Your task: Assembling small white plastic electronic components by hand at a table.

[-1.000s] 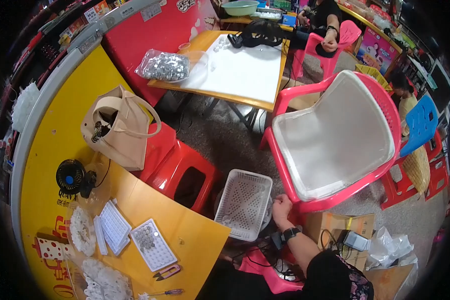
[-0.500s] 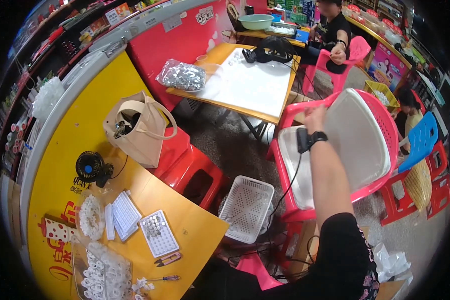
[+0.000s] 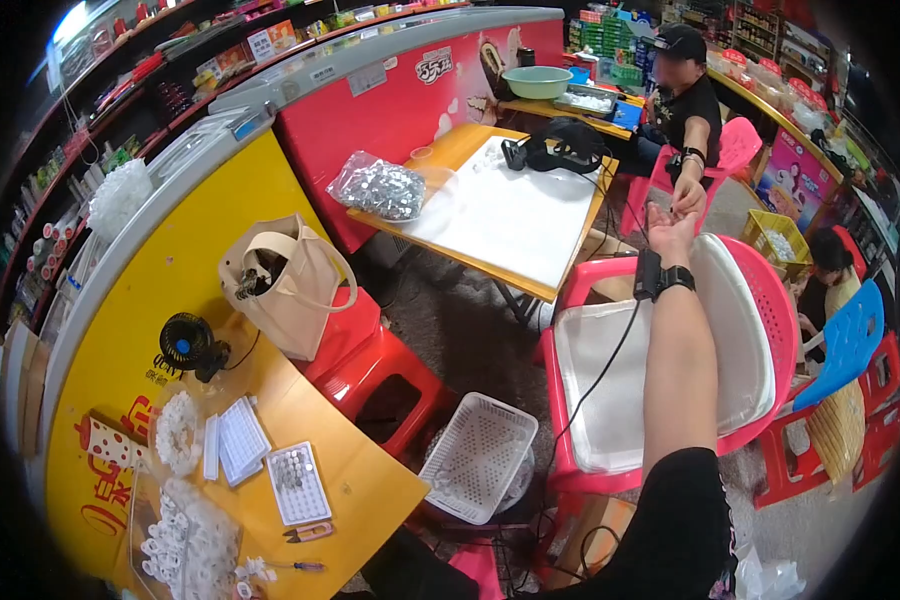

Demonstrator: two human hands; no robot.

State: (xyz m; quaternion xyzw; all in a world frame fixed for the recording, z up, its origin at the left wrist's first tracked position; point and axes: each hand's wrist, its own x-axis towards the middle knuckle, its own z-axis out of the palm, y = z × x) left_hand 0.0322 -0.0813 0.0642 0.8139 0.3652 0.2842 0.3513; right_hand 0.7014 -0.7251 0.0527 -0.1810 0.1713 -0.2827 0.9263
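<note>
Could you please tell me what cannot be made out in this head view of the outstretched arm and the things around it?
- Left hand: not in the head view at all.
- Right hand: far and small; whether it touches the other person's hand is unclear.
- Beige bag: contents too dark and small.
- Clear bag on the table: silvery pieces too small to identify.

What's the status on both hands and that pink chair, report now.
Right hand open, palm up, raised above the pink chair, holding nothing. Left hand out of view. White seat pad on the chair; another person's hand close by.
</note>
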